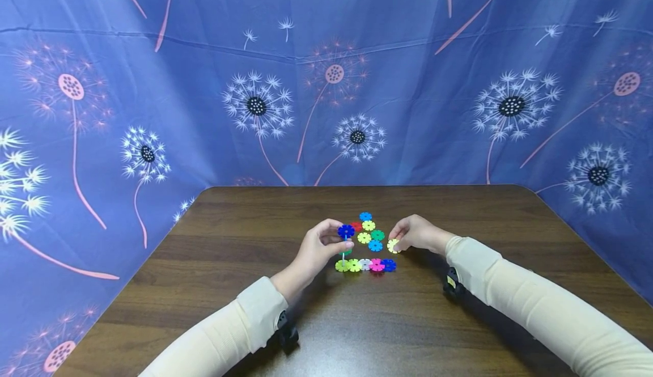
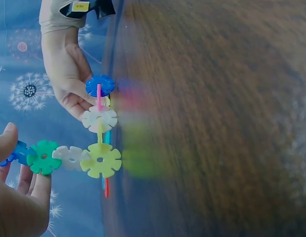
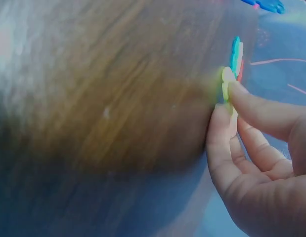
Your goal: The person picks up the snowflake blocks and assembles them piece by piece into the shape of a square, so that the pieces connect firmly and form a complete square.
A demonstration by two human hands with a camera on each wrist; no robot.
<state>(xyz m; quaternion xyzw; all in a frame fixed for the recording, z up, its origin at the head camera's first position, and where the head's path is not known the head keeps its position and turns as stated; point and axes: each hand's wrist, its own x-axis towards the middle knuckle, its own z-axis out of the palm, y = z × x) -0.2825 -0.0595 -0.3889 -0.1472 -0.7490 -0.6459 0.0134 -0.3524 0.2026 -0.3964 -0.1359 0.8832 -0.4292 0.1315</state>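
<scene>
My left hand grips the upright end of a chain of notched plastic snowflake discs. Thumb and fingers are around its dark blue disc and green disc; a white disc joins these to the row below. That row runs rightward along the table: yellow-green discs, a white one, a pink disc and a dark blue disc. Over to the right, my right hand pinches a loose yellow disc between thumb and fingers, low at the table surface.
Behind the chain, several loose discs lie on the brown wooden table: a light blue disc, a green disc, a red disc and yellow ones. A blue dandelion-patterned cloth hangs beyond the table's far edge.
</scene>
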